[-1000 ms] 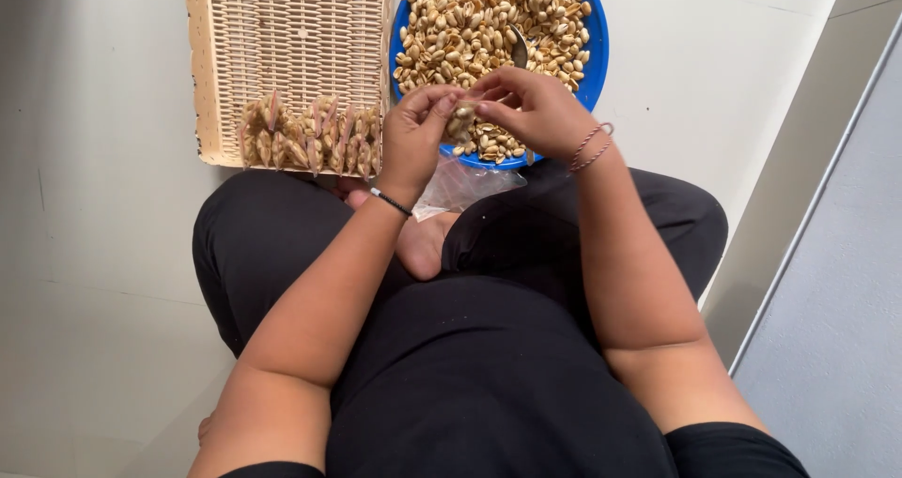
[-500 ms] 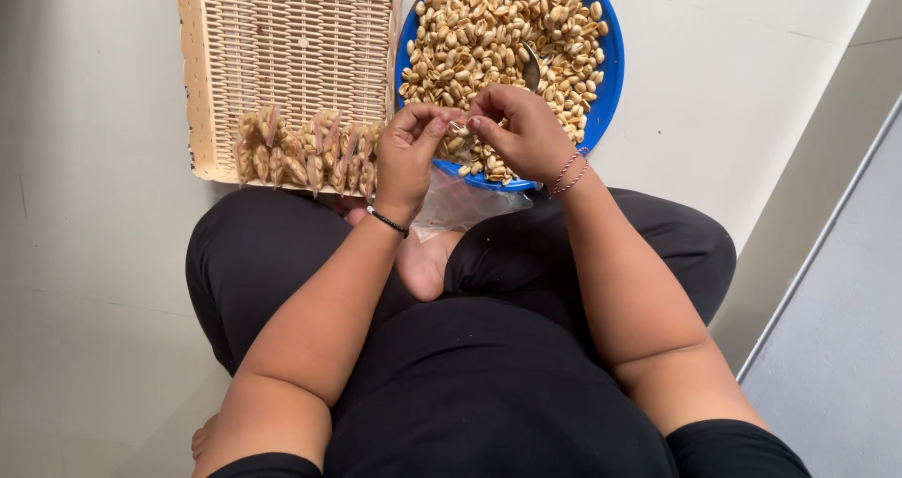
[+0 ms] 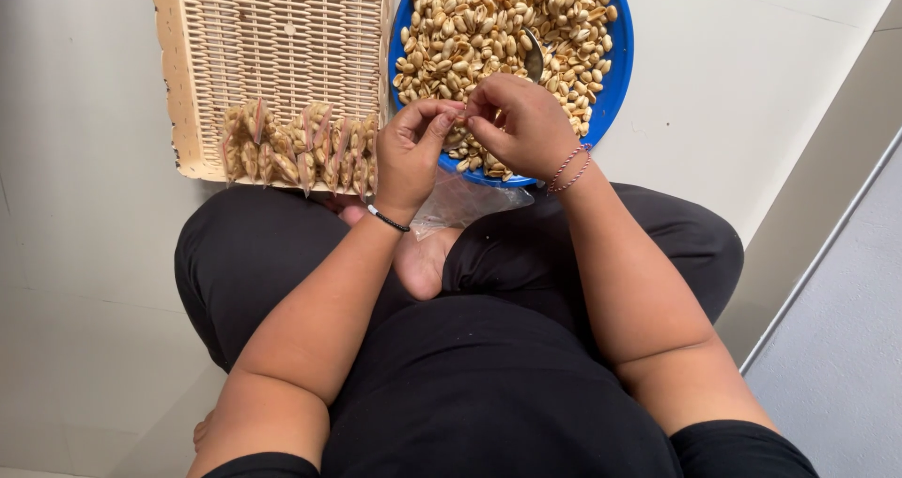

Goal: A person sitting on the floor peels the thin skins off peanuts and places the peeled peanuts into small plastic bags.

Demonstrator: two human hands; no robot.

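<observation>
Seated on the floor, we pinched something too small to identify between the fingertips of our left hand (image 3: 411,155) and right hand (image 3: 522,124), over the near rim of the blue bowl (image 3: 615,82) of peanuts (image 3: 489,27), beside the wicker tray (image 3: 272,37).

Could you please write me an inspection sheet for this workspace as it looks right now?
Surface: pale floor; the person sits on it cross-legged.
Job's things: blue bowl heaped with peanuts; wicker tray with a row of small filled packets along its near edge.
Clutter: clear plastic under the hands; spoon in the nuts.
Grippers: left hand and right hand meet fingertip to fingertip over the bowl's rim, pinching something too small to tell.
Cables: nothing seen.
Surroundings: grey strip at right.
</observation>
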